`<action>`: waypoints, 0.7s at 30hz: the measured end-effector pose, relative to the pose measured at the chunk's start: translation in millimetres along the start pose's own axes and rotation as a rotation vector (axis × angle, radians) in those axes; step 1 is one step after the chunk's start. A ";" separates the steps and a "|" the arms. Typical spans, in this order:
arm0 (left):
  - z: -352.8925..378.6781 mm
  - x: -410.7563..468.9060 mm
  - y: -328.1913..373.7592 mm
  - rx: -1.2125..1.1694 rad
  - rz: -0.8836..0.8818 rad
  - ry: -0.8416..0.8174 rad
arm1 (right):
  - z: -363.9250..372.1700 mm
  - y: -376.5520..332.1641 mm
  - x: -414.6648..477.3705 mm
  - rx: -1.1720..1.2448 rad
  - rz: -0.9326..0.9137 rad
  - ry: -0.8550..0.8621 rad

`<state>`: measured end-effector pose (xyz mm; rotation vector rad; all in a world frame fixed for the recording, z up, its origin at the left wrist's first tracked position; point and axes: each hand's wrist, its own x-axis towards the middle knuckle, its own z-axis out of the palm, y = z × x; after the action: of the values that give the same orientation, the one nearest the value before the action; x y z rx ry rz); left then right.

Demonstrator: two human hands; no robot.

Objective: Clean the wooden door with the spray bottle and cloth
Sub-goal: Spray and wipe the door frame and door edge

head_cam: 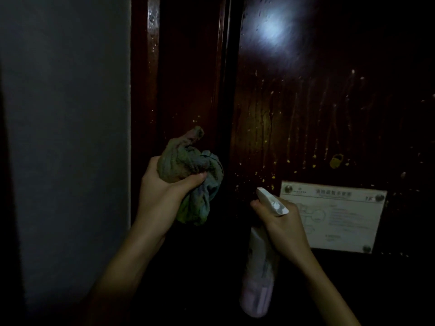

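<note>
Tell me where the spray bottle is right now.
In the head view, the spray bottle is low and right of centre, gripped by the right hand, with its nozzle near the door, just left of the white sign plate.

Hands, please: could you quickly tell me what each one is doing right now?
Left hand: closed, grip on the bunched cloth.
Right hand: closed around the spray bottle, nozzle towards the door.
</note>
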<state>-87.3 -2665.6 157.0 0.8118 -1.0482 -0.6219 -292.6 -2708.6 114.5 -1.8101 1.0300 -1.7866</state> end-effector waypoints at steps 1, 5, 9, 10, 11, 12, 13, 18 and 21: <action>-1.1 -0.7 -0.7 0.003 -0.001 0.003 | -0.4 0.6 -0.6 0.000 0.005 -0.019; -4.7 -4.8 -5.1 0.017 -0.015 0.008 | 0.9 7.3 -4.4 0.016 0.007 -0.047; -6.5 -11.0 -12.1 0.024 -0.048 0.019 | 5.3 17.7 -13.8 0.021 0.015 0.000; -7.0 -12.8 -13.4 0.021 -0.053 0.020 | 5.6 19.5 -16.5 0.015 0.027 -0.020; -7.2 -14.3 -14.4 0.017 -0.057 0.021 | 5.1 21.2 -18.8 0.008 0.043 -0.041; -7.4 -15.5 -15.2 0.015 -0.061 0.023 | 4.2 22.9 -20.8 0.005 0.066 -0.055; -7.5 -16.4 -15.8 0.014 -0.064 0.024 | 3.3 24.2 -22.5 0.014 0.087 -0.064; -6.6 -20.8 -18.8 0.008 -0.078 0.020 | 4.6 27.7 -30.0 0.024 0.076 -0.005; -8.3 -24.4 -19.8 0.003 -0.083 0.020 | 2.3 31.9 -36.1 0.044 0.098 -0.018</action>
<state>-90.2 -2655.5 126.2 0.8661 -1.0012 -0.6815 -294.4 -2703.6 66.5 -1.7158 1.0455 -1.7189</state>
